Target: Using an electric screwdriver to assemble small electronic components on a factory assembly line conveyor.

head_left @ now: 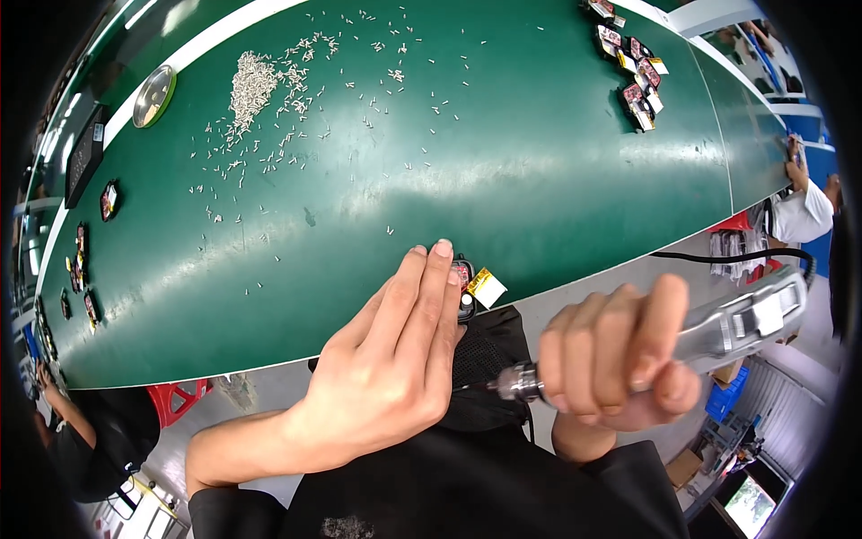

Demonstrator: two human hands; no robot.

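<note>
My left hand lies flat with fingers together over a small black and red electronic part at the near edge of the green table. A yellow tag sticks out from that part to the right. My right hand is wrapped around a silver electric screwdriver, whose tip points left toward my left hand. A black cable runs from the tool's rear.
A heap of small silver screws and scattered ones cover the far table. Similar black and red parts lie at the far right and along the left edge. A round metal dish sits far left. Another person works at right.
</note>
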